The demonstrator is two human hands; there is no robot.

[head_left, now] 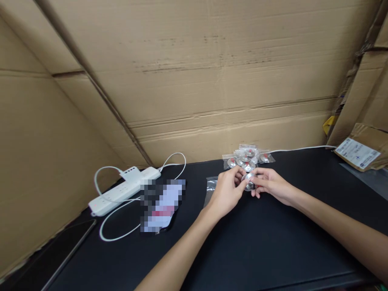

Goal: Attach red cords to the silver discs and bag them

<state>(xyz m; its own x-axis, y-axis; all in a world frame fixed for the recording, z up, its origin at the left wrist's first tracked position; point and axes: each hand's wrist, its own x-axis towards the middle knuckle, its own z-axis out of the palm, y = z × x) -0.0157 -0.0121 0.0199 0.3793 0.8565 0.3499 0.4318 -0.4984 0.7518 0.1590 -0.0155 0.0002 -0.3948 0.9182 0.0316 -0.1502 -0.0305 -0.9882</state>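
Between my two hands is a shiny round metal disc (249,182), held up over the black table. My left hand (228,188) pinches its left edge with thumb and fingers. On the other side my right hand (268,182) grips the disc, its thumb on the face and its fingers behind. A bit of red shows by the right fingers; what it is I cannot make out. Beside my left wrist lies a clear plastic bag (211,185), partly hidden by the hand. Just beyond the hands sits a pile of clear bags (247,157) holding similar discs with red parts.
A white power strip (124,192) with looping white cables lies at the left, next to a pixelated phone-like object (163,206). Cardboard walls (230,81) enclose the black table (242,250). At the right is a brown package (363,147) with a white label. Another white cable (300,149) runs along the back.
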